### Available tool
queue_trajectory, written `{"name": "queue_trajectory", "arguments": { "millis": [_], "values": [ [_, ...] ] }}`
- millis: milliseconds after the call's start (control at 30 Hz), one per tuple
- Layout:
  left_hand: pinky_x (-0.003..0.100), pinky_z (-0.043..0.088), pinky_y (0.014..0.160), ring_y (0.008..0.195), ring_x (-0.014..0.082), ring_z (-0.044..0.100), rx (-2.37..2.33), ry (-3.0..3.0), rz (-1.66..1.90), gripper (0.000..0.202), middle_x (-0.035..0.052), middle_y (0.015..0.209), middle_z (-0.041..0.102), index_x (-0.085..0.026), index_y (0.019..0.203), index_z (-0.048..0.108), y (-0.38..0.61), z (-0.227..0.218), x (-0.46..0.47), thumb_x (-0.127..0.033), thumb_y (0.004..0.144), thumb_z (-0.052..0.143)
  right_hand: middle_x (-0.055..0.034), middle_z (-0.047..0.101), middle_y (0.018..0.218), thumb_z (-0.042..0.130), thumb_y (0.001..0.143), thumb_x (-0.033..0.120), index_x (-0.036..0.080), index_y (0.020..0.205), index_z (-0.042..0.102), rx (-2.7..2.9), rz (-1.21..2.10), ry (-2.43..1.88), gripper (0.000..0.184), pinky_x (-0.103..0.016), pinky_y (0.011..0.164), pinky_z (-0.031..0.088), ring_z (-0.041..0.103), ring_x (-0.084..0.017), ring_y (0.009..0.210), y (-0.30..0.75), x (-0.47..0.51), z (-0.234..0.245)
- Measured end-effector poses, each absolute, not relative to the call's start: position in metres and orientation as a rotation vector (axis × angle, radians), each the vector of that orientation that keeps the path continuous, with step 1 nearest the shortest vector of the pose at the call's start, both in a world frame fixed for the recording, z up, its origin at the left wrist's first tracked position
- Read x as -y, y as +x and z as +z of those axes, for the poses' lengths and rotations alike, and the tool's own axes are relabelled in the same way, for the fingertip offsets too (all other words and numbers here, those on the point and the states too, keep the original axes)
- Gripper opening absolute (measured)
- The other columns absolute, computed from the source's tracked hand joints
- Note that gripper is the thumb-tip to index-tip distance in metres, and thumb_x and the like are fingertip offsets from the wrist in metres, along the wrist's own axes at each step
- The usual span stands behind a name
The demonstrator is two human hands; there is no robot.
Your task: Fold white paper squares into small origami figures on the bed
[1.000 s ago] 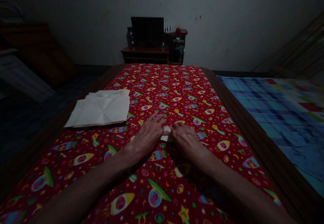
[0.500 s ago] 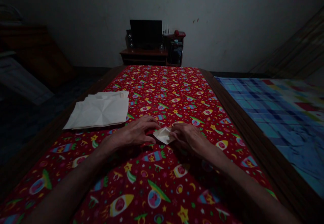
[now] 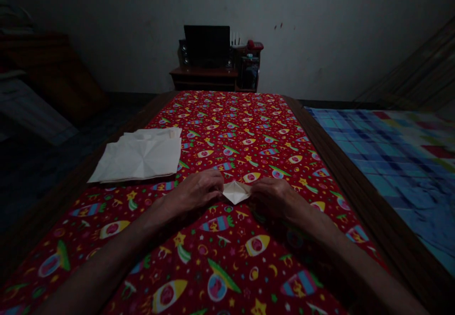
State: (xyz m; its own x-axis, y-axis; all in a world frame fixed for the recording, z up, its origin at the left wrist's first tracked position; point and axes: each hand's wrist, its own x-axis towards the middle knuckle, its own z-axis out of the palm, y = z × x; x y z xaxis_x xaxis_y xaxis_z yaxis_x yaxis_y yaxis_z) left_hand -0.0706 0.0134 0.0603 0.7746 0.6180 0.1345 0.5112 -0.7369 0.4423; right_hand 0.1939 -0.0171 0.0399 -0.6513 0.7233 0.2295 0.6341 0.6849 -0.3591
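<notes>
Between my two hands is a small piece of folded white paper [image 3: 235, 193], with creases meeting at its middle and a point toward me. My left hand [image 3: 204, 187] pinches its left corner between thumb and fingers. On the other side, my right hand [image 3: 272, 192] is closed on the right corner, its fingertips partly hidden behind the hand. Off to the left lies a stack of creased white paper sheets [image 3: 142, 156], apart from both hands.
A red cloth [image 3: 220, 134] printed with rockets and stars covers the table. Its brown wooden edge [image 3: 330, 163] shows at the right, beside a blue checked cloth [image 3: 373, 149]. Beyond the far end stands a desk [image 3: 202, 74] with a dark monitor [image 3: 207, 45].
My left hand has closed from loosely spread fingers onto the paper's left corner. My right hand has shifted slightly outward, and the paper's creased face is more exposed.
</notes>
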Motion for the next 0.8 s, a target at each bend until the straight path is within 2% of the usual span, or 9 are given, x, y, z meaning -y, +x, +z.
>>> {"name": "queue_trajectory", "arguments": {
  "millis": [133, 200, 267, 333, 400, 500, 600, 800],
  "values": [
    [0.021, 0.044, 0.07, 0.08, 0.0123, 0.056, -0.888, 2.607, 0.431, 0.01, 0.0016, 0.084, 0.058, -0.016, 0.08, 0.058, -0.069, 0.058, -0.013, -0.013, 0.087, 0.05, -0.004, 0.062, 0.078, 0.048, 0.085, 0.013, 0.019, 0.084, 0.062, 2.538, 0.343, -1.024, 0.015, -0.024, 0.062, 0.043, 0.056, -0.013, 0.068, 0.192, 0.017, 0.036],
    [0.023, 0.046, 0.074, 0.084, 0.0129, 0.058, -0.866, 2.609, 0.495, 0.011, 0.0025, 0.088, 0.06, -0.016, 0.086, 0.059, -0.069, 0.055, -0.015, -0.014, 0.088, 0.048, -0.0041, 0.062, 0.079, 0.048, 0.084, 0.011, 0.018, 0.087, 0.061, 2.531, 0.339, -1.001, 0.015, -0.023, 0.062, 0.043, 0.056, -0.013, 0.069, 0.194, 0.018, 0.038],
    [0.027, 0.048, 0.084, 0.098, 0.0151, 0.057, -0.851, 2.613, 0.613, 0.018, 0.0051, 0.104, 0.06, -0.018, 0.104, 0.058, -0.069, 0.052, -0.016, -0.017, 0.088, 0.05, -0.0045, 0.063, 0.08, 0.049, 0.084, 0.012, 0.018, 0.089, 0.061, 2.51, 0.316, -1.027, 0.015, -0.023, 0.061, 0.043, 0.057, -0.013, 0.069, 0.2, 0.017, 0.043],
    [0.032, 0.045, 0.094, 0.114, 0.0178, 0.052, -0.881, 2.613, 0.745, 0.038, 0.0078, 0.123, 0.053, -0.021, 0.124, 0.047, -0.068, 0.05, -0.017, -0.02, 0.087, 0.053, -0.0056, 0.065, 0.083, 0.049, 0.084, 0.015, 0.018, 0.09, 0.063, 2.446, 0.225, -1.119, 0.015, -0.023, 0.061, 0.043, 0.059, -0.013, 0.07, 0.212, 0.013, 0.05],
    [0.035, 0.043, 0.099, 0.122, 0.0189, 0.046, -0.934, 2.597, 0.838, 0.052, 0.0089, 0.133, 0.047, -0.022, 0.135, 0.036, -0.067, 0.048, -0.017, -0.02, 0.086, 0.053, -0.0068, 0.067, 0.086, 0.047, 0.087, 0.02, 0.018, 0.089, 0.064, 2.321, 0.072, -1.268, 0.017, -0.024, 0.063, 0.043, 0.061, -0.015, 0.072, 0.231, 0.007, 0.058],
    [0.035, 0.043, 0.101, 0.122, 0.0178, 0.046, -0.981, 2.563, 0.845, 0.052, 0.008, 0.134, 0.046, -0.023, 0.137, 0.032, -0.064, 0.042, -0.014, -0.016, 0.088, 0.048, -0.0079, 0.069, 0.09, 0.045, 0.088, 0.025, 0.018, 0.092, 0.065, 2.123, -0.099, -1.513, 0.022, -0.025, 0.065, 0.044, 0.064, -0.017, 0.076, 0.265, -0.003, 0.066],
    [0.036, 0.042, 0.102, 0.123, 0.0175, 0.045, -0.958, 2.583, 0.759, 0.049, 0.0073, 0.133, 0.047, -0.023, 0.136, 0.034, -0.059, 0.034, -0.011, -0.016, 0.089, 0.046, -0.0079, 0.07, 0.094, 0.047, 0.086, 0.025, 0.019, 0.092, 0.067, 1.999, -0.323, -1.8, 0.022, -0.026, 0.061, 0.041, 0.065, -0.02, 0.077, 0.295, -0.013, 0.065],
    [0.035, 0.044, 0.099, 0.117, 0.0165, 0.049, -0.883, 2.596, 0.749, 0.04, 0.0077, 0.125, 0.054, -0.022, 0.13, 0.041, -0.051, 0.021, -0.006, -0.015, 0.091, 0.043, -0.0088, 0.071, 0.089, 0.048, 0.086, 0.027, 0.019, 0.095, 0.067, 1.936, -0.433, -2.181, 0.023, -0.027, 0.054, 0.032, 0.065, -0.023, 0.075, 0.317, -0.036, 0.051]
  ]
}}
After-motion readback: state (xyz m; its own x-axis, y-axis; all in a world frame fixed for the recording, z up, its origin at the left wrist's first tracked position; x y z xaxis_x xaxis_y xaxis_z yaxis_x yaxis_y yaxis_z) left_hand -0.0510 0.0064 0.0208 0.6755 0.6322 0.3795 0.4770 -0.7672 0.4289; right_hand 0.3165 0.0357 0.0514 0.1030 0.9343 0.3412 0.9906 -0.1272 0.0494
